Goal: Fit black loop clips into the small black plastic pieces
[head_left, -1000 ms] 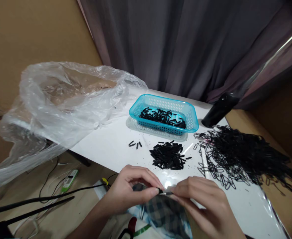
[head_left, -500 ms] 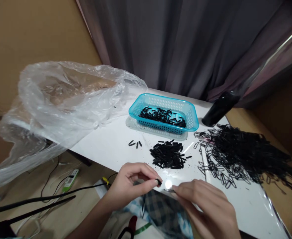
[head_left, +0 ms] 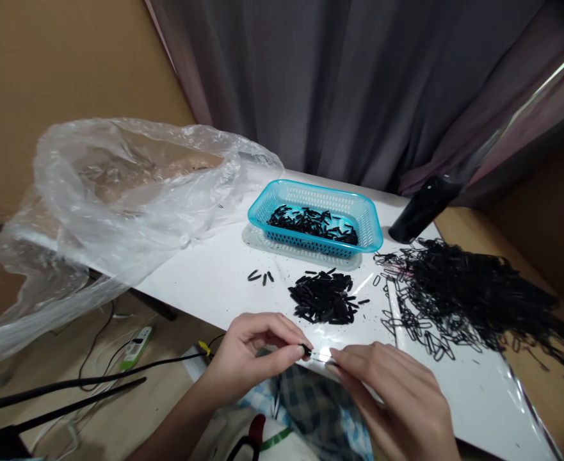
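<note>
My left hand (head_left: 257,349) pinches a small black piece (head_left: 306,350) between thumb and forefinger, near the table's front edge. Facing it, my right hand (head_left: 397,384) grips a thin dark wire loop (head_left: 322,357), whose tip reaches the black piece. Whether the tip has entered the piece is too small to tell. Just beyond my hands lies a heap of short black strips (head_left: 322,298). To the right spreads a tangled pile of thin black loops (head_left: 474,298), some of them lying loose at its edge.
A blue basket (head_left: 375,238) holding more black strips stands behind the heap on the white table (head_left: 205,291). Clear plastic sheeting (head_left: 132,218) drapes over the left side. A black cylinder (head_left: 418,211) leans at the back right. Cables and a power strip (head_left: 136,349) lie on the floor.
My right hand has shifted slightly left and up, bringing the loop's tip up to the black piece. My left hand has stayed almost still.
</note>
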A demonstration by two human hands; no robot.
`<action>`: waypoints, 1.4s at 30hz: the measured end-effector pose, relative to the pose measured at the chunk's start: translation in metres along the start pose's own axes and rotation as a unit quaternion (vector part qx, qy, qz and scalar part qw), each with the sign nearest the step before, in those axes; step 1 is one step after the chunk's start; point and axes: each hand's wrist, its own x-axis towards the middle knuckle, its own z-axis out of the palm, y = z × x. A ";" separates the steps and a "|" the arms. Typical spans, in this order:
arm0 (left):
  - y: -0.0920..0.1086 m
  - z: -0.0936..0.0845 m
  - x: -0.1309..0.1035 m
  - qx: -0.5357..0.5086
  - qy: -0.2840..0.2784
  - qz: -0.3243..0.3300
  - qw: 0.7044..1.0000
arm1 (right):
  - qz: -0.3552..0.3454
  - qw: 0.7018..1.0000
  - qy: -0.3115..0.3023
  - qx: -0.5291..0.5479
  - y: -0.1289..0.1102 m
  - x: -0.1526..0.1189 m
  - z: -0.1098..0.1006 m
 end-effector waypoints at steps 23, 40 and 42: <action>-0.008 -0.088 0.039 0.706 0.213 0.088 0.670 | 0.185 0.980 0.046 0.052 0.019 -0.017 0.017; -0.029 -0.030 0.032 0.512 -0.043 0.073 0.855 | 0.223 0.972 0.057 0.054 0.033 -0.004 0.029; -0.029 -0.029 0.030 0.472 -0.010 0.041 0.881 | 0.218 0.973 0.064 0.048 0.032 -0.003 0.030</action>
